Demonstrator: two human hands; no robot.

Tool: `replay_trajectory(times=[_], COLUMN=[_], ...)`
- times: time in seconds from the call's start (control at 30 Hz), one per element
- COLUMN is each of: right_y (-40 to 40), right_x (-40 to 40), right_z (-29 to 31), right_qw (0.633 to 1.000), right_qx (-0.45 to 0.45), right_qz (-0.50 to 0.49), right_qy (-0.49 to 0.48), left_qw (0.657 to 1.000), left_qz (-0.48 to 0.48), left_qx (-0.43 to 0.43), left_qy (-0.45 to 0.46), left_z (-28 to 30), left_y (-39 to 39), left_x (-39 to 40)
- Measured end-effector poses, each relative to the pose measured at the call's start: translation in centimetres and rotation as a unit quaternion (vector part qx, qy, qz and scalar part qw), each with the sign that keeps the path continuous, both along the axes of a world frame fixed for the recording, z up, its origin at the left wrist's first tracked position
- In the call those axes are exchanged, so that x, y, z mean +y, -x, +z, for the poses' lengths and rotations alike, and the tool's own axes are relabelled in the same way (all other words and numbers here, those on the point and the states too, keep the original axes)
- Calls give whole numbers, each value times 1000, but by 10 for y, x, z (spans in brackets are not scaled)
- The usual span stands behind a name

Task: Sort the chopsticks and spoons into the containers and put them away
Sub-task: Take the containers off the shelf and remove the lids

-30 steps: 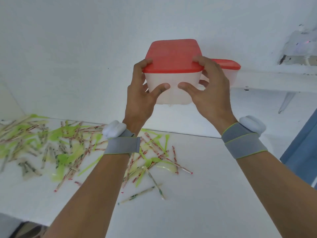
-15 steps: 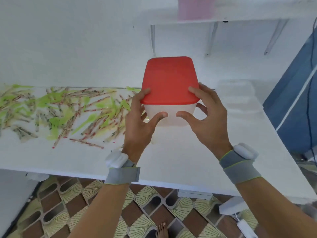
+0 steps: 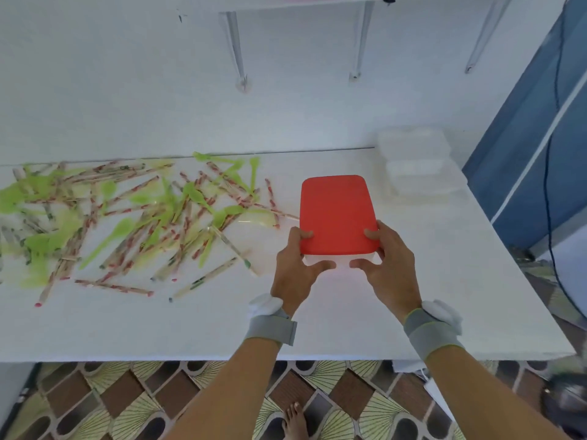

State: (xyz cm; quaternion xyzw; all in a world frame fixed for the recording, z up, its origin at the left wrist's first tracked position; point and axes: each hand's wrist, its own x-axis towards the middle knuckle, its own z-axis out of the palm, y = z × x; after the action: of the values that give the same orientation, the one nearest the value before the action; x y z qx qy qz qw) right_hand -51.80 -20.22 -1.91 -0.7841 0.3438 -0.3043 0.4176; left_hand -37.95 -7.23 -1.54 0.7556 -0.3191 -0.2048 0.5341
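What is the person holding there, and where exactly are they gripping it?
A red-lidded container, held in both hands: the left hand and right hand grip its near corners, fingers on the lid's edge, thumbs against the near wall.

Setting: a home interior, probably a utility or kitchen corner. Indicators: a white table (image 3: 413, 296) set against a white wall (image 3: 127, 74), wall-mounted shelf brackets (image 3: 236, 46), patterned floor tiles (image 3: 127, 404), a blue curtain (image 3: 536, 154), and a bare foot (image 3: 293, 420).

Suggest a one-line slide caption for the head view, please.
Both hands, left and right, hold a red-lidded container above the white table, beside scattered chopsticks and green spoons.
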Motion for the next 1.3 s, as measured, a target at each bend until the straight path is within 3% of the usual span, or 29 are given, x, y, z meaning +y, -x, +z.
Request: replay_trajectory(times=[0.23, 0.47, 0.57, 0.67, 0.83, 1.07, 1.1, 1.17, 1.3], right_y=[-18, -43, -51, -67, -107, -119, -118, -119, -124], right_x=[-12, -21, -26, -27, -8, -5, -4, -2, -3], right_z=[-10, 3, 8, 17, 32, 30, 30, 38, 57], right_qw=[1000, 997, 983, 945, 871, 737, 733, 762, 827], right_qx=[19, 68, 123, 157, 328, 450, 471, 476, 370], right_qz=[-17, 34, 65, 121, 185, 190, 197, 206, 199], right_qy=[-3, 4, 116, 258, 316, 467, 449, 387, 373], left_qw=[1000, 999, 999, 999, 997, 996, 995, 994, 993], left_qz=[-5, 41, 42, 2, -34, -29, -25, -19, -36], left_qx=[-13, 9, 32, 49, -26, 66, 75, 88, 86], left_qy=[-9, 8, 11, -15, -65, -61, -60, -57, -77], left_z=[-14, -18, -17, -25, -35, -47, -49, -50, -50], left_y=[-17, -32, -42, -54, -62, -65, -64, -66, -66], left_x=[-18, -24, -31, -33, -32, -32, -33, -35, -34])
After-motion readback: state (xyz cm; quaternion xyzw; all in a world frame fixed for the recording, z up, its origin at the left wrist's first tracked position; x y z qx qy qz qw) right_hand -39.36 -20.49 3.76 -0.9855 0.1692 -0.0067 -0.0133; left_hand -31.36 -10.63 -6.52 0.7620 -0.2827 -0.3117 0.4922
